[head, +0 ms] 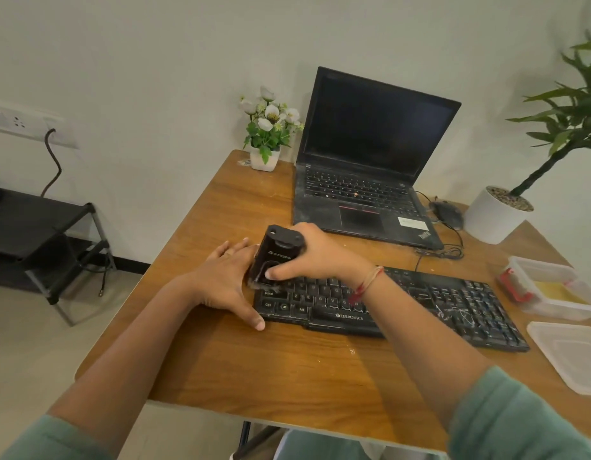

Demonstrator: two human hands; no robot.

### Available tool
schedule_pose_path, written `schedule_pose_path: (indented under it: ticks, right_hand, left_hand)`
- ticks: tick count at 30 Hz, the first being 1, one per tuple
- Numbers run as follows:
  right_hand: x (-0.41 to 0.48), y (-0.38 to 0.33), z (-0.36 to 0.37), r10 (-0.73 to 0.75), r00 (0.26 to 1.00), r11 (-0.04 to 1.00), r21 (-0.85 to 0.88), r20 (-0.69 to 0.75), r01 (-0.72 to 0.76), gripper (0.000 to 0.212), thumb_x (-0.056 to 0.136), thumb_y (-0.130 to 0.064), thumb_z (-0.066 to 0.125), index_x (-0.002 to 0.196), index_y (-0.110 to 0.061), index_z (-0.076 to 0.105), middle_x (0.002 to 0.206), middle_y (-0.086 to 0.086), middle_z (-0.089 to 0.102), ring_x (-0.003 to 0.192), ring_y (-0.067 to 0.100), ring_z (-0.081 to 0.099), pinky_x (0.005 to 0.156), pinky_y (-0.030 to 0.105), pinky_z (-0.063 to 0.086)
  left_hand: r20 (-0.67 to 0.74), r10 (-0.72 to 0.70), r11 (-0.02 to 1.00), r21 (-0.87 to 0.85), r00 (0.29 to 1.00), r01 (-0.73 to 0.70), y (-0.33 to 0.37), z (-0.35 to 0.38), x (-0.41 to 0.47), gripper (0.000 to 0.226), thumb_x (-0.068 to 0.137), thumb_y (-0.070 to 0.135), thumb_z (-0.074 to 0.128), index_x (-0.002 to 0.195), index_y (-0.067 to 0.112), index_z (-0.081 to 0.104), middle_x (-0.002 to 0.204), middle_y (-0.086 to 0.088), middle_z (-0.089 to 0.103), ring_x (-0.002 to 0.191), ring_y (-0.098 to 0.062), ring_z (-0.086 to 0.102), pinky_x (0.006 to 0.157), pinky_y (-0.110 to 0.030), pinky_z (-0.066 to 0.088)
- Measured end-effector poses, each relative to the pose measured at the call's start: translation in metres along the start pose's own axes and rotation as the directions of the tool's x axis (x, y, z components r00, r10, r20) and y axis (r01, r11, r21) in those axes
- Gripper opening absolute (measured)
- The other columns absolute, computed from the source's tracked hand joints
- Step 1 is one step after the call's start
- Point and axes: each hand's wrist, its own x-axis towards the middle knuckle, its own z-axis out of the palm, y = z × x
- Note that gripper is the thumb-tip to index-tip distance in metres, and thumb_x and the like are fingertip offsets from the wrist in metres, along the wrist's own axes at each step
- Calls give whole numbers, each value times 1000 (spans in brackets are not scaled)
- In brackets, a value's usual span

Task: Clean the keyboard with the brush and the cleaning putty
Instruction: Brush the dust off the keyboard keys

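Note:
A black Zebronics keyboard (420, 307) lies across the wooden table (254, 366), dusty with pale scratches on its right part. My right hand (317, 257) grips a black block-shaped brush (274, 257), whose bristles touch the keys at the keyboard's far left end. My left hand (224, 280) rests flat against the keyboard's left edge, fingers straight, thumb by the front corner. A clear plastic tub (553, 290) at the right holds a yellowish mass, perhaps the putty, and a red item.
A black laptop (370, 161) stands open behind the keyboard, with a mouse (448, 212) and cable to its right. A small flower pot (265, 154) and a large white planter (496, 214) stand at the back. A clear lid (573, 356) lies front right.

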Motion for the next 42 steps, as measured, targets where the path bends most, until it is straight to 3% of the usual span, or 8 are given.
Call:
schedule_pose_path:
  ticks: [12,18,21,24,29,32,38,42]
  right_hand:
    - [-83,40,-82,349,937,896,-298,10,-330,26,71,-10,76,89,-15,59,83,2,68,74,13,67,63,23,54]
    - [-94,25,-76,238,953,932,-232,-185,-278,23,69,-11,79,85,-9,63,75,4,69,67,14,66,58,21,54]
    - [-88,26,-53,247,886,910,-219,-391,-351,23,66,-22,78,81,-14,63,74,2,68,68,16,67,61,34,57]
    - [-77,18,-23,236,830,950,-59,-505,-306,20,69,-21,78,75,-21,59,73,-3,66,67,11,64,58,27,55]
    - [-52,-7,39,92,834,976,-118,-544,-184,25,68,-27,75,60,-23,52,56,-9,55,51,3,51,46,17,42]
    - [-54,-24,66,39,910,986,-134,-413,-103,23,61,-30,75,60,-15,58,56,-2,60,53,10,57,47,28,48]
    - [-40,-2,21,100,801,965,-140,-590,-223,24,69,-30,72,66,-11,59,61,0,62,57,11,57,50,24,44]
    - [-45,-1,30,109,884,970,-148,-454,-195,27,68,-25,75,57,-18,52,55,-4,56,51,8,51,49,22,41]
  left_hand:
    - [28,-49,999,-16,998,50,-2,0,-1,147,28,91,60,147,38,-9,159,5,-8,134,0,-19,110,-32,-17]
    - [34,-53,998,-29,998,54,3,-3,-5,152,19,95,53,147,39,-9,159,6,-8,126,6,-22,107,-28,-19]
    - [39,-51,998,-22,998,52,3,-4,-4,154,18,96,51,148,38,-9,159,6,-9,126,6,-22,107,-28,-19]
    - [36,-42,999,-20,998,43,4,-4,-4,156,17,97,48,148,36,-9,159,5,-8,127,6,-21,107,-28,-19]
    - [18,-25,1000,-3,1000,25,4,-4,-5,154,20,98,47,149,34,-7,159,9,-5,130,6,-19,110,-28,-19]
    - [13,-9,1000,14,1000,9,1,0,-1,152,23,99,47,149,33,-5,159,9,1,141,-2,-14,117,-39,-14]
    - [12,-27,1000,15,1000,27,2,-3,-5,152,21,97,48,149,34,-8,159,7,-5,128,7,-20,110,-29,-19]
    - [8,-27,1000,12,1000,27,3,-3,-4,154,20,98,47,149,33,-8,159,4,-4,131,5,-19,112,-30,-17]
